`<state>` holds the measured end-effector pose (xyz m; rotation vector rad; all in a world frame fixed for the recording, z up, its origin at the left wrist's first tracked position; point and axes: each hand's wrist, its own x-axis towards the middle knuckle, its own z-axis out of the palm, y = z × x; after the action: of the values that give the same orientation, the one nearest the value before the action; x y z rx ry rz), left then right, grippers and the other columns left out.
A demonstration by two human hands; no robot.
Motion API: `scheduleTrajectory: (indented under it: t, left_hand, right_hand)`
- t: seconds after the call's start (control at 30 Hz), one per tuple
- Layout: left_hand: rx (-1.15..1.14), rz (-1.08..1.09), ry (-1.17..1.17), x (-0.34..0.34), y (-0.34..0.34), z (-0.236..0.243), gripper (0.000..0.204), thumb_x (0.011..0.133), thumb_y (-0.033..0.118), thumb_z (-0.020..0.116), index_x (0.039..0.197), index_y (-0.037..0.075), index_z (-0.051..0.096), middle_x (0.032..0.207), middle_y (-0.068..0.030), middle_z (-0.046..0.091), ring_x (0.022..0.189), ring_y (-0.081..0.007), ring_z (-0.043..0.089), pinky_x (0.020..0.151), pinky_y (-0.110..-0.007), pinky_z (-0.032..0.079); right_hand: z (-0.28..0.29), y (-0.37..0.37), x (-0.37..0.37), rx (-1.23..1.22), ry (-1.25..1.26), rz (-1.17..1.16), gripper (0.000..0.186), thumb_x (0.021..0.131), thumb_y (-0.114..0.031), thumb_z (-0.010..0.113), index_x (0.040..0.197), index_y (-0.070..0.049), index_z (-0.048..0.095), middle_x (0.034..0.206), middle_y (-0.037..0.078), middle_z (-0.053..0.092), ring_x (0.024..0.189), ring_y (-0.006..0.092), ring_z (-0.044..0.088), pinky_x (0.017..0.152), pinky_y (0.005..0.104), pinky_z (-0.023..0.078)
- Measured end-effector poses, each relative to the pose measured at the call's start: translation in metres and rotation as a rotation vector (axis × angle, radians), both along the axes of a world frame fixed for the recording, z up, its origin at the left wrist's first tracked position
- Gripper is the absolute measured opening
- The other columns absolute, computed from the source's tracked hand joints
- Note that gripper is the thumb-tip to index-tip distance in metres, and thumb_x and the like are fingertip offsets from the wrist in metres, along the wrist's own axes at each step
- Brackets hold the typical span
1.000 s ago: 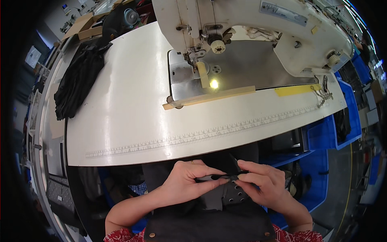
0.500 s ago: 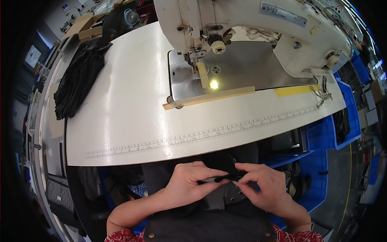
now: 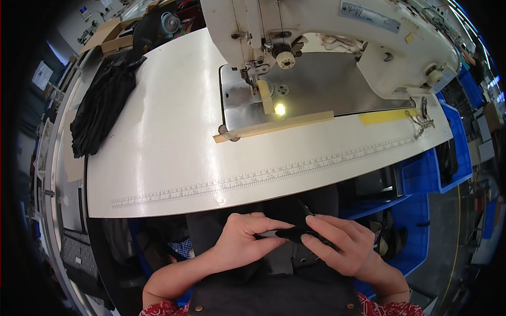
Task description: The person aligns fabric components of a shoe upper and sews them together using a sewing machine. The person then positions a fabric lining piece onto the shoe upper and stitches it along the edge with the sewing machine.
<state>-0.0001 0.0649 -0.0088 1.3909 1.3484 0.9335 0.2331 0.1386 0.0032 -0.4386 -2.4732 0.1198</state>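
Above my lap, just off the table's front edge, both my hands work at a small black piece of cloth point(image 3: 291, 233). My left hand point(image 3: 245, 238) pinches its left end between thumb and forefinger. From the other side, the fingers of my right hand point(image 3: 342, 243) close on the same piece. Beside the right fingertips a thin dark pointed tool point(image 3: 304, 207) sticks up; its kind cannot be made out, and the fingers cover its lower part. A dark apron point(image 3: 274, 295) lies beneath the hands.
A white sewing machine point(image 3: 316, 21) stands on the pale table point(image 3: 174, 131), which has a printed ruler point(image 3: 263, 176) along its front. Black cloth pieces point(image 3: 105, 105) lie in a bundle at the left. Blue bins point(image 3: 421, 231) sit below the table at the right.
My right fingers have shifted along the black cloth and lie flatter over it. More of the cloth now shows between the hands. The left hand has barely moved.
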Motion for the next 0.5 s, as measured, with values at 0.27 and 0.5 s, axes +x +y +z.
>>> scheduleTrajectory:
  t: [0.27, 0.5]
  left_hand:
    - [-0.071, 0.033, -0.079, -0.0007, -0.007, -0.0021, 0.034, 0.079, 0.004, 0.08, 0.112, 0.011, 0.077, 0.072, -0.0037, 0.066, 0.065, -0.0093, 0.056, 0.061, -0.024, 0.045]
    - [0.033, -0.028, -0.069, -0.0062, -0.0086, -0.0013, 0.035, 0.079, 0.003, 0.078, 0.113, 0.011, 0.076, 0.071, -0.0026, 0.063, 0.068, -0.0115, 0.055, 0.063, -0.025, 0.045]
  right_hand:
    - [-0.0063, -0.0021, -0.0043, -0.034, 0.08, 0.029, 0.022, 0.08, -0.009, 0.068, 0.101, -0.01, 0.071, 0.115, 0.01, 0.069, 0.085, 0.0188, 0.07, 0.065, 0.0242, 0.057]
    - [-0.01, -0.0029, -0.0034, -0.066, 0.124, 0.089, 0.022, 0.078, -0.006, 0.071, 0.1, -0.007, 0.068, 0.118, 0.014, 0.067, 0.084, 0.0179, 0.07, 0.065, 0.0249, 0.058]
